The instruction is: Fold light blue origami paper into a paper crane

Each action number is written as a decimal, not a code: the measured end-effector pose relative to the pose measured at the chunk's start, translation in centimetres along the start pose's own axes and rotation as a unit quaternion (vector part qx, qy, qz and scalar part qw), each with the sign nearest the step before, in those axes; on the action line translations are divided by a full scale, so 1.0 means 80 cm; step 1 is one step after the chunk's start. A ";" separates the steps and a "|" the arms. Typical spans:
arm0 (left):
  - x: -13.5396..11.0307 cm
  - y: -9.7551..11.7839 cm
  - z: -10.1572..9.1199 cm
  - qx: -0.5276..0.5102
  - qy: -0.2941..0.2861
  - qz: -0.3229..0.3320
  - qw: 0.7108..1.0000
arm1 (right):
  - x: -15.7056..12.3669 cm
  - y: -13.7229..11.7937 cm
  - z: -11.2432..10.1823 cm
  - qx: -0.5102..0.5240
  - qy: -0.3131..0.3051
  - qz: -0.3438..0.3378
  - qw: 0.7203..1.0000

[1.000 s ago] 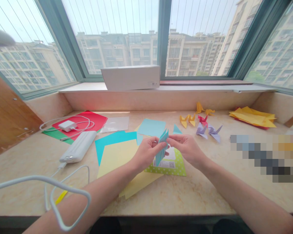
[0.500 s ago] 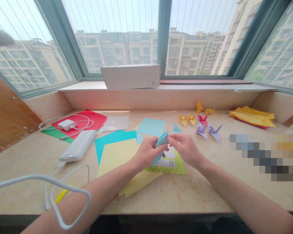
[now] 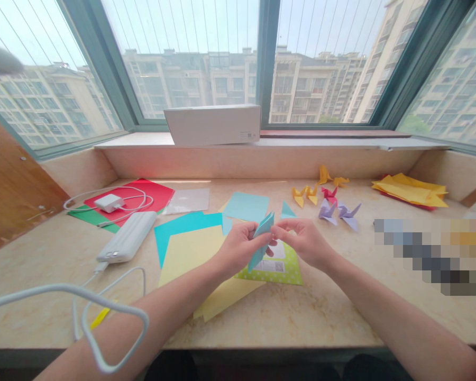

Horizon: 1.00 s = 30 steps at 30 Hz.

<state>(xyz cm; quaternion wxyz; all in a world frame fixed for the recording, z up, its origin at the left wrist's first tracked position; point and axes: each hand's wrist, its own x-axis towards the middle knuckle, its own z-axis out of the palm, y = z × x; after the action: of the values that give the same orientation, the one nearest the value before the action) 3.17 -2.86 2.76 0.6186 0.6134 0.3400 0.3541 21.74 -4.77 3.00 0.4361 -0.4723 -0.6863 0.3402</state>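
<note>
A light-blue folded origami paper (image 3: pixel 260 247) is held above the counter, narrow and standing at a slant. My left hand (image 3: pixel 241 244) is closed round it, thumb across its front. The fingers of my right hand (image 3: pixel 300 237) are pinched together at the paper's right edge; the fold between their tips is too small to make out. Beneath the hands lies a green dotted packet (image 3: pixel 289 270) with white labels. Pale yellow sheets (image 3: pixel 192 254) and a bright blue sheet (image 3: pixel 194 221) are spread to the left. Behind the hands rests a light-blue sheet (image 3: pixel 246 206).
Folded paper cranes in orange, red and purple (image 3: pixel 347 213) stand at the back right, near stacked yellow sheets (image 3: pixel 410 189). At left lie a white power bank (image 3: pixel 127 237), a charger (image 3: pixel 108 202) and red paper (image 3: pixel 156 193). A white cable (image 3: pixel 63 288) loops over my left forearm.
The folded paper has turned slightly in my left hand, showing more of its lower part. My right hand has barely shifted and stays at its edge.
</note>
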 end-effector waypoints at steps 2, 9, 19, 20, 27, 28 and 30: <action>0.000 0.001 0.001 0.003 0.001 0.000 1.000 | -0.002 -0.002 -0.001 -0.017 0.003 -0.015 1.000; -0.002 0.005 0.003 0.007 -0.003 0.010 1.000 | -0.002 0.000 0.005 0.010 0.029 -0.013 0.999; -0.006 0.002 0.006 0.002 -0.032 -0.008 0.999 | -0.004 -0.002 0.005 0.040 0.050 -0.018 0.998; -0.006 0.003 0.006 0.001 -0.034 -0.007 0.999 | -0.003 -0.001 0.005 0.048 0.049 -0.017 0.998; -0.007 -0.002 0.009 0.024 -0.059 -0.010 0.998 | -0.002 -0.001 0.007 0.061 0.072 0.003 0.996; -0.007 -0.003 0.010 0.028 -0.057 -0.003 0.998 | -0.001 -0.001 0.007 0.061 0.078 0.008 0.995; -0.006 -0.006 0.009 0.029 -0.045 0.015 0.998 | 0.000 0.000 0.008 0.068 0.094 0.019 0.993</action>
<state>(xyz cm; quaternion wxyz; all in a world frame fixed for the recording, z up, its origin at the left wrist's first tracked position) 3.56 -3.66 2.30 0.6101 0.6514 0.3128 0.3249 21.16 -4.83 2.73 0.5230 -0.4845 -0.6085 0.3486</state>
